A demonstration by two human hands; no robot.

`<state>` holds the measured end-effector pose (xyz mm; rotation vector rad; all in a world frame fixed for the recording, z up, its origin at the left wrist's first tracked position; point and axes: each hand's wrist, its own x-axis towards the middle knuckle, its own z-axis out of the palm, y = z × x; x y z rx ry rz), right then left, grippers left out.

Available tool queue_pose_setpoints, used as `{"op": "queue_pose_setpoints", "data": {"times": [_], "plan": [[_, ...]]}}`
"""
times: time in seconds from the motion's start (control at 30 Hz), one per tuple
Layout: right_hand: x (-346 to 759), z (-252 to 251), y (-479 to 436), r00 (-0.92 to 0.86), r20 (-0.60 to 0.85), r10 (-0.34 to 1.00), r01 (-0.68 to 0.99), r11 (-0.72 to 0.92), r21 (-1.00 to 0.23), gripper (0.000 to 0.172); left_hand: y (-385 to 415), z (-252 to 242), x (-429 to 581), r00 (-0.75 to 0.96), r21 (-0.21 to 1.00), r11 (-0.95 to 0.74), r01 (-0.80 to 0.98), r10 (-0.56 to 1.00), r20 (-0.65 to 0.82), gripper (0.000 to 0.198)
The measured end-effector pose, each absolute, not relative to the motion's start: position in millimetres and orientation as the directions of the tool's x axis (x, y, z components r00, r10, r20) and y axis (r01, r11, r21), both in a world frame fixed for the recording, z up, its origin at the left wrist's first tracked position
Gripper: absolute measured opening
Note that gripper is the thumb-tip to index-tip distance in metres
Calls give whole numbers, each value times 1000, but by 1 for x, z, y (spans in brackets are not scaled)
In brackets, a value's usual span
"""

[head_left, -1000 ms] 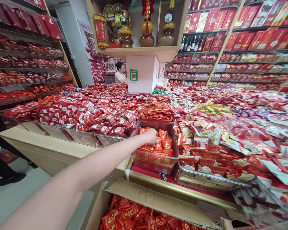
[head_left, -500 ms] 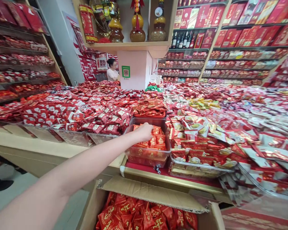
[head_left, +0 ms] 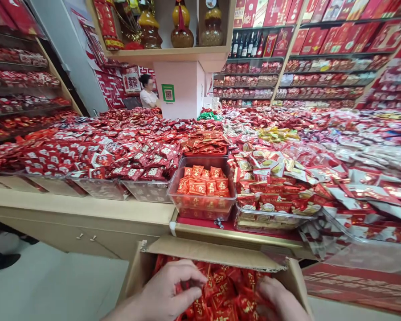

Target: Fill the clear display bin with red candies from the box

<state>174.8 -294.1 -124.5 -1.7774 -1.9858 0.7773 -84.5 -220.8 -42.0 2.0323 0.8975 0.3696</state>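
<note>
An open cardboard box [head_left: 217, 252] stands at the bottom of the head view, filled with red candy packets [head_left: 225, 290] printed in gold. Over its left side is my left hand [head_left: 178, 285], thumb and fingers curved but apart, with nothing plainly gripped. On the right, my right hand [head_left: 277, 294] reaches in among the packets. Its fingertips are blurred and partly hidden, so a hold cannot be made out. Beyond the box, on the counter, a clear plastic tray [head_left: 203, 209] holds several neat rows of small red-and-gold packets [head_left: 205, 183].
Trays of other wrapped sweets [head_left: 280, 200] flank the clear tray. A pillar with a green QR sign [head_left: 168, 93] rises behind, below a display shelf [head_left: 170, 54]. A person [head_left: 149, 93] is at the back left. The counter edge [head_left: 240, 237] runs just behind the box.
My left hand has withdrawn from the clear tray, down to the cardboard box. My right hand has come into view there. The view has tilted down slightly.
</note>
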Motion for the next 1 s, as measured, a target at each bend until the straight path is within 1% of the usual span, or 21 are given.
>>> {"op": "queue_pose_setpoints", "data": {"times": [0.03, 0.07, 0.13, 0.17, 0.2, 0.23, 0.33, 0.4, 0.53, 0.63, 0.7, 0.8, 0.9, 0.93, 1.0], "plan": [[173, -106, -291, -147, -89, 985, 684, 36, -728, 9, -223, -47, -83, 680, 846, -294, 445, 726, -106, 32], [170, -90, -287, -168, -96, 981, 566, 16, -824, 6, -225, -50, -80, 678, 887, -213, 410, 722, -139, 46], [158, -68, -278, -183, -93, 979, 324, -29, -946, 11, -228, -53, -69, 694, 957, -24, 289, 694, -192, 77], [150, -61, -272, -174, -82, 981, 216, -43, -976, 14, -229, -53, -62, 707, 974, 80, 210, 676, -208, 85], [142, -57, -267, -161, -70, 984, 123, -50, -991, 15, -230, -53, -54, 709, 976, 176, 129, 672, -215, 86], [135, -55, -263, -144, -60, 988, 47, -54, -997, 16, -231, -53, -48, 692, 966, 252, 50, 689, -215, 81], [119, -56, -254, -86, -44, 995, -82, -51, -995, 16, -233, -54, -35, 562, 924, 349, -154, 801, -208, 49], [113, -56, -252, -47, -62, 997, -121, -67, -990, 17, -234, -54, -34, 496, 887, 394, -241, 836, -236, 35], [109, -57, -253, 10, -100, 995, -179, -97, -979, 17, -232, -55, -40, 479, 804, 502, -318, 817, -320, 29], [106, -59, -255, 10, -66, 998, -192, -63, -979, 15, -231, -56, -44, 478, 786, 524, -329, 810, -340, 26], [103, -65, -256, 31, -25, 999, -143, -21, -990, 16, -233, -59, -45, 466, 786, 529, -319, 810, -356, 26], [98, -75, -258, 44, 36, 998, -4, 37, -999, 14, -237, -66, -47, 466, 808, 526, -266, 804, -369, 29], [95, -82, -260, 14, 43, 999, 109, 42, -993, 15, -241, -72, -50, 500, 849, 496, -184, 791, -354, 32], [95, -83, -260, 10, 27, 1000, 108, 25, -994, 17, -241, -73, -52, 512, 855, 492, -166, 784, -352, 33], [94, -81, -260, 6, -33, 999, 30, -33, -999, 21, -242, -72, -54, 537, 855, 495, -156, 769, -347, 34]]}}
